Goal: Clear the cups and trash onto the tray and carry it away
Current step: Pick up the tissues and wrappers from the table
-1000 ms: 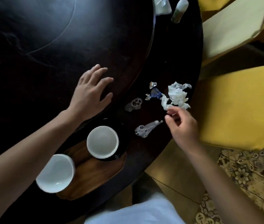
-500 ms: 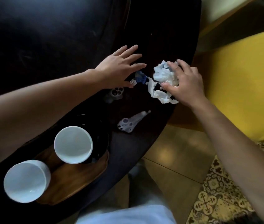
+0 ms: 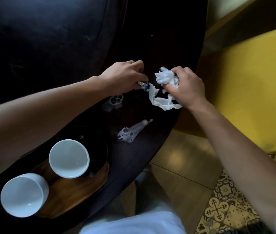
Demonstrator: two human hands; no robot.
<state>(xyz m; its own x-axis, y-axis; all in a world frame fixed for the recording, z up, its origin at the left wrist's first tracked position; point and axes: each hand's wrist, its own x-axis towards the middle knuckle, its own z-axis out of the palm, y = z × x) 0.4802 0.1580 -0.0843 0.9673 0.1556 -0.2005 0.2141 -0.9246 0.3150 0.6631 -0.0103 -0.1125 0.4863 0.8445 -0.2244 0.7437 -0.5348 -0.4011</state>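
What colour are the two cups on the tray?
White cups, seen clearest in the head view.

Your right hand (image 3: 185, 86), which a second ago only touched the edge of the napkin (image 3: 165, 88) with its fingertips, has now closed into a fist around it; the paper is bunched up in your grip and a loose strip trails down onto the table (image 3: 66, 48). Your left hand (image 3: 123, 76) has left the bare tabletop where it lay flat with fingers spread, crossed to the right, and curled its fingers over the small blue and silver wrapper (image 3: 143, 85), pinching it just beside the napkin.
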